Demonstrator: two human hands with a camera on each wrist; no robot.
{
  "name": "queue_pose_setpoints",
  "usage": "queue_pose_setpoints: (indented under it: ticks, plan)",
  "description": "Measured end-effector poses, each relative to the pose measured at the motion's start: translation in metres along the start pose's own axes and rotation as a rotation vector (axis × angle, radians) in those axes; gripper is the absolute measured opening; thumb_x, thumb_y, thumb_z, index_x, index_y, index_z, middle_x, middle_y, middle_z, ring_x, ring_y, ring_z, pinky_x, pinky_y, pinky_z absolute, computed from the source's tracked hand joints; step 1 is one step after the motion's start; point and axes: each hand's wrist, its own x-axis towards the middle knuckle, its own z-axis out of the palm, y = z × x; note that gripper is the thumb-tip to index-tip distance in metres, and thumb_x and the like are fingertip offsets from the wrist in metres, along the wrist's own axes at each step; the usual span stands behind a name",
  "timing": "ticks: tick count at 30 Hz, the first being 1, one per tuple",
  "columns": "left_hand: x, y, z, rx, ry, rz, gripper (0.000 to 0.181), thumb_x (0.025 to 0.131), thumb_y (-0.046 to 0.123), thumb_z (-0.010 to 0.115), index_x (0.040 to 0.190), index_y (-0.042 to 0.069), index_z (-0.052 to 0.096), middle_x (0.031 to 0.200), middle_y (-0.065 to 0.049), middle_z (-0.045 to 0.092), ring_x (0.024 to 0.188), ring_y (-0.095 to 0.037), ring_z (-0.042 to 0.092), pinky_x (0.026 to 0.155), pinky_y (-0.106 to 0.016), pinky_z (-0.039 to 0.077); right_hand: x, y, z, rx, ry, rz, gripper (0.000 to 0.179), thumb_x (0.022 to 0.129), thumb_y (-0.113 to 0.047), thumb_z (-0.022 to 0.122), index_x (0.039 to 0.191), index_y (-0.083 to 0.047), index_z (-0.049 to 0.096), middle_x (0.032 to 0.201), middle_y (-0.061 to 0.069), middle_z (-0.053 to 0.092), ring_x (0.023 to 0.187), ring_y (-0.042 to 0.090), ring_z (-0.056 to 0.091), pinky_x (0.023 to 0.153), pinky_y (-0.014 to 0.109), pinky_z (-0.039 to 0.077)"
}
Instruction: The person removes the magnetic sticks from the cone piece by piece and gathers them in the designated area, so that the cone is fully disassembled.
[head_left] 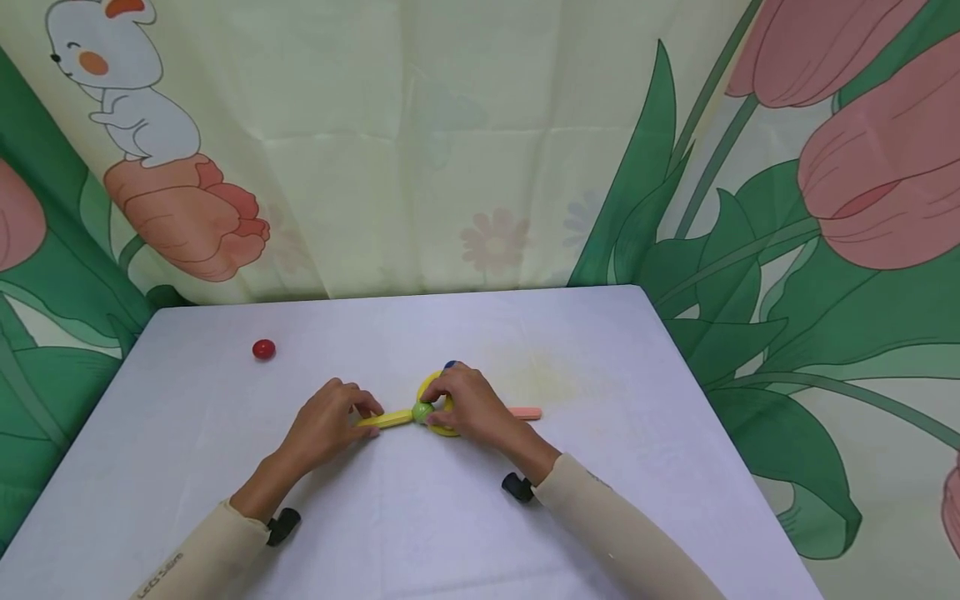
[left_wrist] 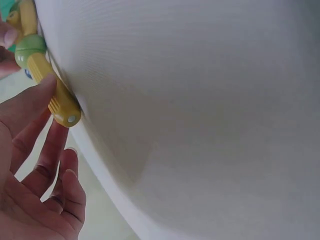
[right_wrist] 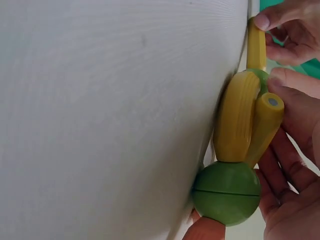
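A toy built of magnetic sticks and balls lies on the table. My left hand (head_left: pixel 326 423) pinches the straight yellow stick (head_left: pixel 393 418) at its outer end, thumb on top in the left wrist view. That stick joins a light green ball (head_left: pixel 422 412), which my right hand (head_left: pixel 476 407) pinches between thumb and fingers. Curved yellow pieces (right_wrist: pixel 235 117) sit beyond the ball, and another yellow stick (right_wrist: pixel 265 127) shows its round metal end. A darker green ball (right_wrist: pixel 227 192) joins a pink-orange stick (head_left: pixel 527 413). A blue ball (head_left: pixel 450 364) is partly hidden by my right hand.
A red ball (head_left: pixel 263 349) lies apart at the back left of the white-covered table (head_left: pixel 420 525). Behind the table hangs a curtain (head_left: pixel 450 167) printed with tulips and a white animal. Small black cameras are strapped at both wrists.
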Motion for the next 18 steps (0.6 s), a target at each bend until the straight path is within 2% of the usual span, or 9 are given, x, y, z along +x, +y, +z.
queue_pose_setpoints:
  ticks: [10, 18]
  plan:
    - [0.0010, -0.0017, 0.0003, -0.004, -0.014, -0.016, 0.022, 0.078, 0.014, 0.095, 0.095, 0.021, 0.084, 0.084, 0.008, 0.071, 0.089, -0.016, 0.054, 0.074, -0.031, 0.043, 0.0031, 0.0008, 0.0034, -0.033, -0.007, 0.006, 0.026, 0.080, -0.015, 0.094, 0.104, -0.017, 0.084, 0.097, -0.010, 0.081, 0.095, 0.013, 0.057, 0.084, 0.026, 0.047]
    - [0.0022, -0.0040, 0.0027, -0.002, 0.011, -0.010, 0.021, 0.080, 0.013, 0.093, 0.098, 0.020, 0.085, 0.086, 0.008, 0.071, 0.091, -0.016, 0.055, 0.075, -0.032, 0.045, 0.0036, 0.0014, 0.0041, -0.039, -0.010, 0.002, 0.025, 0.081, -0.015, 0.094, 0.104, -0.017, 0.084, 0.098, -0.009, 0.081, 0.097, 0.017, 0.059, 0.084, 0.027, 0.047]
